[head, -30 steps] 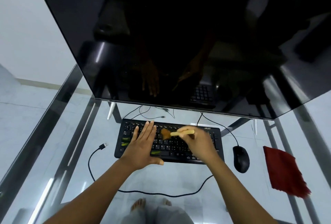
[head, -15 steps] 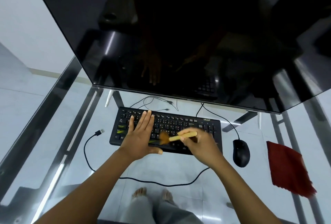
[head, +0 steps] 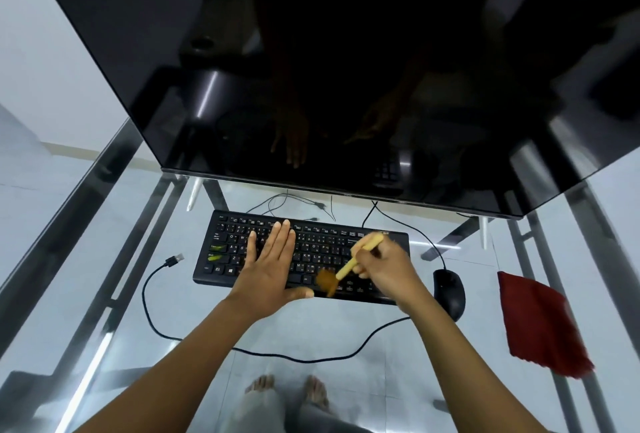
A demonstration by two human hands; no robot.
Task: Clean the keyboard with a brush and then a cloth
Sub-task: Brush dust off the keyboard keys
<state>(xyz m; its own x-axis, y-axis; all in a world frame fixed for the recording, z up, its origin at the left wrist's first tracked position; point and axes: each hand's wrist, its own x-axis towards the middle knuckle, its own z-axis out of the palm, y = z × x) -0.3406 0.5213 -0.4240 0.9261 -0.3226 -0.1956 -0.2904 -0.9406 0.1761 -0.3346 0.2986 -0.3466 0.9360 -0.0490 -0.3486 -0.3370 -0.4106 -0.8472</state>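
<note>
Here, a large glossy black monitor (head: 346,68), its screen dark and mirror-like, stands at the back of a transparent glass table (head: 114,210) with a grey metal frame. Just in front of it lies a flat, rectangular black keyboard (head: 322,252); its white key legends are too small to read, and two keys at its left edge carry green marks. A rumpled red cloth (head: 540,325) lies well apart at the right, beyond a smooth black mouse (head: 448,290). The left hand (head: 270,266) rests flat on the keys, fingers extended. The right hand (head: 388,273) grips a brush (head: 346,269) with a pale yellow handle, whose blurred brown bristles touch the keyboard's near edge. A black USB cable (head: 152,294) lies unplugged on the glass.
</note>
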